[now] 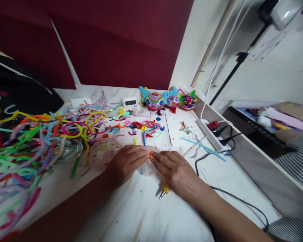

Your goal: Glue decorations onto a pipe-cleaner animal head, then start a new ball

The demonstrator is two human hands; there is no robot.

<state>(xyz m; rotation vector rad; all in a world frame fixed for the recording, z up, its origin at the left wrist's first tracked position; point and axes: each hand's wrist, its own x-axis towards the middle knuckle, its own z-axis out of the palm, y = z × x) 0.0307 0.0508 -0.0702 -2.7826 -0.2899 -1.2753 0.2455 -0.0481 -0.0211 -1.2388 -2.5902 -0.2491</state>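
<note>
My left hand (130, 159) and my right hand (175, 168) meet at the fingertips over the middle of the table. Between them is a small orange piece (149, 154), perhaps chenille stem; most of it is hidden by the fingers. Both hands have their fingers closed around it. Beneath lies a clear round sheet (150, 169) with colored specks. Partly under my right hand shows the yellow and metal nozzle of a glue gun (166, 189), its body hidden. A second speckled clear sheet (101, 153) lies left of my left hand.
Tangled pipe cleaners (40, 141) cover the left side. Behind my hands are loose colored bits (143, 127), a small digital clock (129, 102) and several decorated animal heads (155, 101). To the right are a power strip (212, 134) and a black cord (239, 200). A person's striped clothing (296, 161) shows beyond.
</note>
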